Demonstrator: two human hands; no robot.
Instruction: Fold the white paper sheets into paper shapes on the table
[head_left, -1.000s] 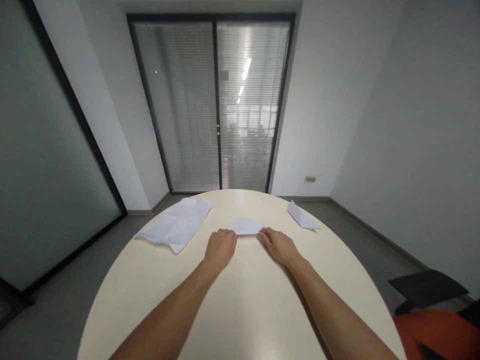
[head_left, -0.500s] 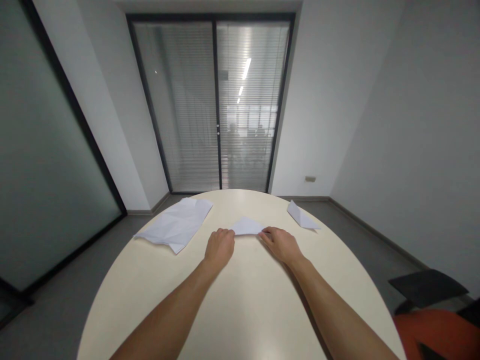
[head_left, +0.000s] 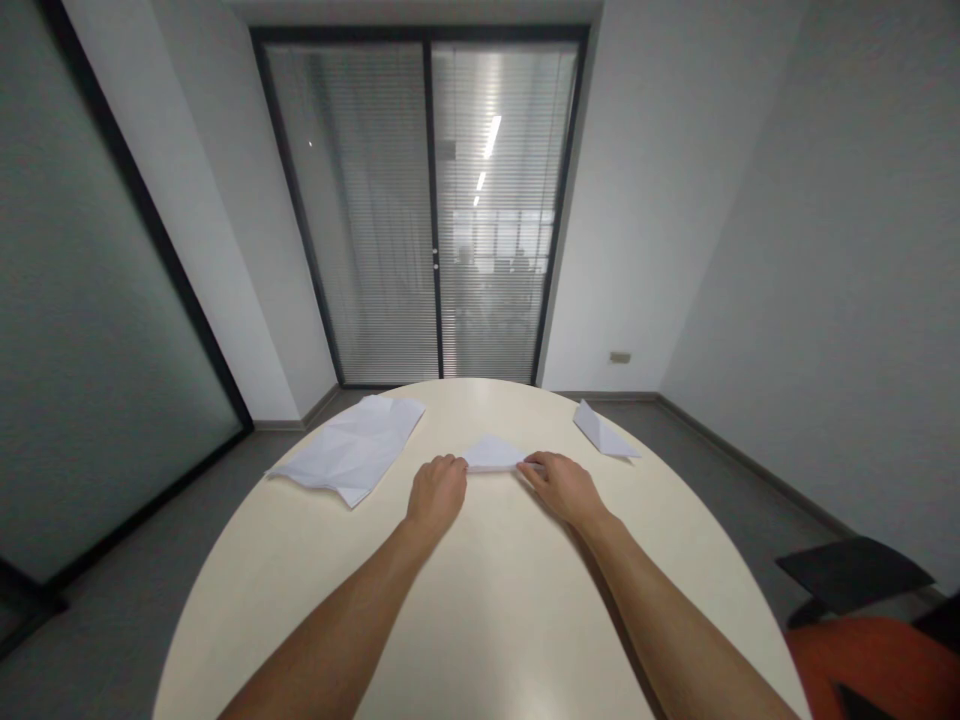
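Your left hand [head_left: 437, 493] and right hand [head_left: 564, 487], fingers in grip on opposite corners of plain white folded paper [head_left: 491, 453].

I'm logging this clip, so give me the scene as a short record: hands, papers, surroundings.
Left hand: at the left end of the small folded paper, thumb hidden
Right hand: at that paper's right end
Left of hands: larger creased sheet
Right of hands: another folded paper
Surface: cream table, curved edge
Beyond table: glass panels with blinds
Lower right: red seat
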